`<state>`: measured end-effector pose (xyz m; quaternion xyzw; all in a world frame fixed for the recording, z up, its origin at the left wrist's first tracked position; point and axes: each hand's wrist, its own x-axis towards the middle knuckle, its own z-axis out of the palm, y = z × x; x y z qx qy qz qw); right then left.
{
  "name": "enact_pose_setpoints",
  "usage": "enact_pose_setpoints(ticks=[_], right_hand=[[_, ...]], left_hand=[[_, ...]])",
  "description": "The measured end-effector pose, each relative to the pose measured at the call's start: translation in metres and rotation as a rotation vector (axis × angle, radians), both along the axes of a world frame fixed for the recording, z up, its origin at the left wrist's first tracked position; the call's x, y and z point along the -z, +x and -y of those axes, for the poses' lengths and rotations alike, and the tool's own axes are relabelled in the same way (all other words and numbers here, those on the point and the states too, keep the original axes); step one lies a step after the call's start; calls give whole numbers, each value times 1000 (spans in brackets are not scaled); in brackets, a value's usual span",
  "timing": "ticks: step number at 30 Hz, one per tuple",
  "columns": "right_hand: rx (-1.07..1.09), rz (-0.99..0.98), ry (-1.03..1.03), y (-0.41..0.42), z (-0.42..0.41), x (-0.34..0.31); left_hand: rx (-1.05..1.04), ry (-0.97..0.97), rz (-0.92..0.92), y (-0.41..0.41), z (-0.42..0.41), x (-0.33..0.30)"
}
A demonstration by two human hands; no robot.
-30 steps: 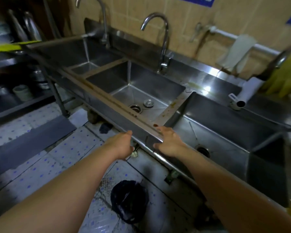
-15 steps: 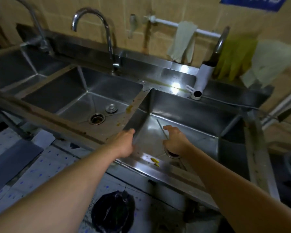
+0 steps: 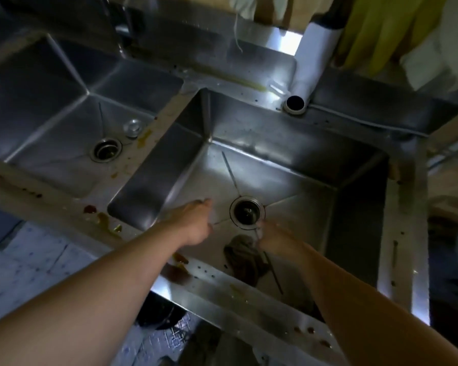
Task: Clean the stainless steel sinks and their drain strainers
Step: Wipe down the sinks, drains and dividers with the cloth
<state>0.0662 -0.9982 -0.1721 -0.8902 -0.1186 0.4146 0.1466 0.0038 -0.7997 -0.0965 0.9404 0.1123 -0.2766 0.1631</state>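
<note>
Both hands are lowered into the square stainless steel sink basin [image 3: 288,165]. The round drain strainer [image 3: 247,212] is flanked: left hand [image 3: 196,223] at nine o'clock, right hand [image 3: 273,240] at five; finger states cannot be told.

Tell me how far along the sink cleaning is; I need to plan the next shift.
Nothing looks cleaned yet. Both hands are down in the right sink: the right hand at the drain strainer, the left hand beside it. Left to do: sauce stains on the front rim, the rag in the basin, and the middle sink.

Both hands [image 3: 196,223] now lower in right sink [image 3: 288,143]; right at drain [image 3: 246,212].
</note>
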Motion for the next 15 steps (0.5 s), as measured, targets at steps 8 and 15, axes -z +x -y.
enact_pose_setpoints(ticks=[8,15], right_hand=[[-256,-124,-31,-5,-16,64],[-267,-104,-98,-5,-18,80]], left_hand=[[-10,36,-100,14,0,30],[49,24,-116,26,-10,39]])
